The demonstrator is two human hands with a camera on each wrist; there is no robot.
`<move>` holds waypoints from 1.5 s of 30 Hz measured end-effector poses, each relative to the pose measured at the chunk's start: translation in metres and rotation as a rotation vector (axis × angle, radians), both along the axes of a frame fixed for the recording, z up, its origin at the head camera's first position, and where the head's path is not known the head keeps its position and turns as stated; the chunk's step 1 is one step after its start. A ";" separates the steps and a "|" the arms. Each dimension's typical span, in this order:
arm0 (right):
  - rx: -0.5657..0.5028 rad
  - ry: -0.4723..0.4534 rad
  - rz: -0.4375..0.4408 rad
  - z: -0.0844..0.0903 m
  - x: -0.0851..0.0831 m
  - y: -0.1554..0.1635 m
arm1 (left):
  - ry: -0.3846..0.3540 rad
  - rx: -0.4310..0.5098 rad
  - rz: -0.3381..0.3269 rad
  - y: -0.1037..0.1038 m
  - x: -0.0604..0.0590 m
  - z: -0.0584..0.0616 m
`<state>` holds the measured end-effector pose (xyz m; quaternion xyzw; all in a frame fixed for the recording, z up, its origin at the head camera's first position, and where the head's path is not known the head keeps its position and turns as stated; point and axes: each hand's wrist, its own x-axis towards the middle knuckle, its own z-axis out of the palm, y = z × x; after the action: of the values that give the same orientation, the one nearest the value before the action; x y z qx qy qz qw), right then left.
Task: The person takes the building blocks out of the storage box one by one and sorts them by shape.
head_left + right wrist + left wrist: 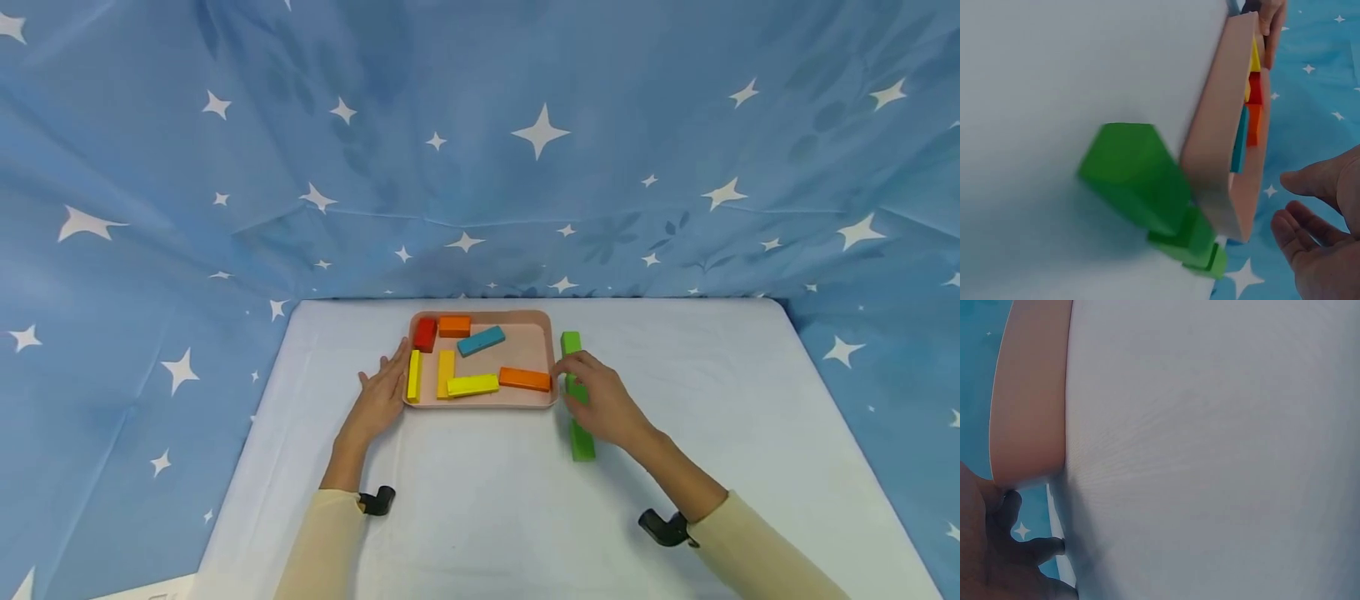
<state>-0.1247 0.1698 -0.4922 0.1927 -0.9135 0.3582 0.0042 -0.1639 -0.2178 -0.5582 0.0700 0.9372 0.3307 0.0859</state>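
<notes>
A pink tray (525, 342) lies on the table with several coloured blocks in it. Among them are a red block (425, 335), a blue block (481, 341), a yellow block (472, 385) and an orange block (525, 380). My left hand (378, 402) touches the tray's left side with fingers extended. By the right side, my right hand (600, 404) is over a row of three green blocks (582, 442), partly hiding the middle one. In the right wrist view its thumb and fingers (1317, 228) are apart, with nothing between them.
White cloth (480, 508) covers the table. Behind it and at the sides hangs a blue curtain (420, 183) with white stars. Another orange block (454, 326) sits at the tray's back edge, and a yellow block (414, 377) stands along its left wall.
</notes>
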 end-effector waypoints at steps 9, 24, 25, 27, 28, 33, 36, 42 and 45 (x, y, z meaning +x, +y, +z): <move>-0.045 -0.027 0.061 0.003 -0.050 -0.052 | 0.003 0.002 -0.001 0.000 -0.004 0.000; 0.145 -0.163 0.176 -0.007 -0.122 -0.126 | 0.021 0.002 0.005 0.001 -0.002 -0.003; 0.177 -0.176 0.181 -0.009 -0.124 -0.129 | 0.016 -0.001 0.004 0.002 -0.001 -0.003; 0.240 -0.209 0.191 -0.012 -0.127 -0.134 | 0.002 0.003 0.006 0.003 0.001 -0.005; 0.269 -0.222 0.198 -0.013 -0.128 -0.136 | -0.004 0.005 0.008 0.004 0.002 -0.005; 0.353 -0.210 0.226 -0.017 -0.130 -0.145 | 0.000 0.009 0.026 0.007 0.005 -0.006; 0.378 -0.182 0.227 -0.019 -0.131 -0.151 | 0.011 0.010 0.030 0.007 0.006 -0.005; 0.416 -0.155 0.214 -0.023 -0.134 -0.160 | 0.016 -0.011 0.032 0.005 0.005 -0.002; 0.441 -0.152 0.217 -0.024 -0.134 -0.165 | 0.013 -0.006 0.037 0.002 0.005 -0.001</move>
<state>-0.2589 0.0046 -0.5163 0.2585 -0.9413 0.1619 -0.1449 -0.1587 -0.2154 -0.5590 0.0546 0.9399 0.3288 0.0739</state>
